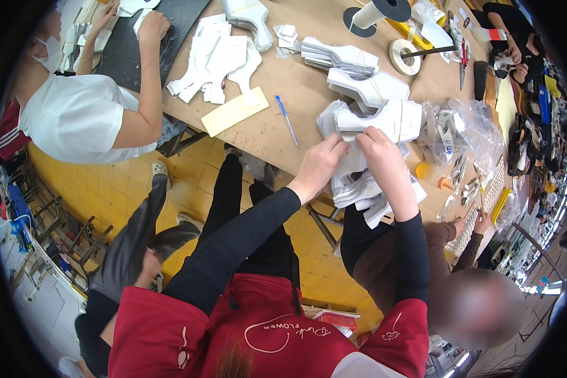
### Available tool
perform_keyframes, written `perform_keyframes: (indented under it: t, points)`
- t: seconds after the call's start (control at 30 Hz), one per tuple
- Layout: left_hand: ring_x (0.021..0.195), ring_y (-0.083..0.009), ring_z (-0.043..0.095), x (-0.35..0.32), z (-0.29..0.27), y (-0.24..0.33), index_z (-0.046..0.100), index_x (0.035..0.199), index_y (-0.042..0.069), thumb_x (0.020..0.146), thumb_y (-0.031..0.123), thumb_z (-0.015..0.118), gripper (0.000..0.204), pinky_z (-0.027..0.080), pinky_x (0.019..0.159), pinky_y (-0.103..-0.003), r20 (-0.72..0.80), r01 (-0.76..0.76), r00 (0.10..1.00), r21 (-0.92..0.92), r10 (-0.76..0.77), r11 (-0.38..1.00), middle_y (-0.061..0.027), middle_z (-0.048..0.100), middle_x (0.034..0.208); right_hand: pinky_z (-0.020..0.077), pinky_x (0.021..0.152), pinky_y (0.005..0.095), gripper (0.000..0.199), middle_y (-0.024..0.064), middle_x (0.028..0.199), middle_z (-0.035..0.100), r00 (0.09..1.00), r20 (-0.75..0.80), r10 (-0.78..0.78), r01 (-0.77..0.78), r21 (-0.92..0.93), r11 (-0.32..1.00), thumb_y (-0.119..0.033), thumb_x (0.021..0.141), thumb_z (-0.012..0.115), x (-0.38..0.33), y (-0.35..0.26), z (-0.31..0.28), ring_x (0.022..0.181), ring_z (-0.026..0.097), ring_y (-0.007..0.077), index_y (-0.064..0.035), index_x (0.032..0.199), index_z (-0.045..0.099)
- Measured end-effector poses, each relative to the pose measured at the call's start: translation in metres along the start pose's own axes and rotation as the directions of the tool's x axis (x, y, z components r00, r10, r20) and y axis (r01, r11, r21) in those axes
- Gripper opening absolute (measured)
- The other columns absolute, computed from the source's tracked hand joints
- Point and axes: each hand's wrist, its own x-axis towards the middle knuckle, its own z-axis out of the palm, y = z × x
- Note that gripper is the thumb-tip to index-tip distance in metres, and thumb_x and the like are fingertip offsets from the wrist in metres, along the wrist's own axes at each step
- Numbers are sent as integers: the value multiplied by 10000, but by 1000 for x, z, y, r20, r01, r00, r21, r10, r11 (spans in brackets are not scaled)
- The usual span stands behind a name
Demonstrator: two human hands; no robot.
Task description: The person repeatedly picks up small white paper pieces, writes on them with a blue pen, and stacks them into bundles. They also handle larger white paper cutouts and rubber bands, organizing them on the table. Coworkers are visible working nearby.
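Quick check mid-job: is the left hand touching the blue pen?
Apart. The head view shows bare brown tabletop between the blue pen and the left hand, whose fingertips are at the white pieces instead.

Free lane for left hand [319, 169]: bare brown tabletop [290, 82] between pale yellow pad [235, 111] and banded white cut-piece stacks [370, 87], blue pen [286, 120] lying in it. Stacks block ahead; clear plastic bag [444, 123] blocks right; co-worker's forearm [150, 82] far left.
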Motion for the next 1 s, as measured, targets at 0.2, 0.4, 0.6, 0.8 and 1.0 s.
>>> perform_keyframes:
  t: [0.2, 0.4, 0.6, 0.8, 1.0]
  points:
    - [871, -313, 656, -7, 6, -1, 557, 1005, 18, 882, 47, 650, 156, 538, 701, -421, 12, 27, 1000, -39, -26, 999, -129, 562, 978, 529, 794, 423, 147, 150, 911, 589, 996, 61, -58, 56, 30, 998, 40, 790, 589, 9, 4, -1, 902, 637, 339, 16, 916, 660]
    - [865, -316, 651, -11, 7, -6, 556, 993, 28, 896, 66, 650, 140, 535, 698, -419, -29, 13, 999, -68, -15, 998, -121, 558, 962, 541, 791, 423, 87, 144, 907, 589, 991, 122, -58, 69, -86, 994, 29, 790, 596, 13, -3, 7, 893, 645, 333, 11, 863, 640]
    - [884, -309, 650, -10, 11, -6, 557, 1010, 24, 892, 47, 618, 135, 547, 706, -404, -24, -10, 1000, 0, 10, 1000, -121, 552, 986, 541, 780, 421, 74, 150, 917, 611, 994, 103, -30, 41, -105, 994, -4, 821, 626, 16, -5, 10, 903, 648, 335, 7, 888, 656]
    - [929, -328, 634, -11, 10, -8, 541, 1038, 2, 887, 9, 591, 159, 542, 734, -409, -9, 35, 999, -45, -35, 998, -146, 532, 1009, 530, 779, 421, 95, 144, 882, 646, 976, -171, 134, -89, 250, 964, -42, 856, 669, 6, -8, 23, 874, 651, 339, -8, 939, 699]
    - [951, -364, 624, -14, 10, -10, 544, 1031, -6, 893, -16, 580, 144, 524, 776, -441, 2, 57, 998, -132, -57, 990, -165, 529, 1017, 525, 782, 423, 69, 117, 885, 655, 982, -131, 138, -121, 128, 984, -54, 864, 681, 1, -13, 30, 865, 647, 327, -18, 911, 716]
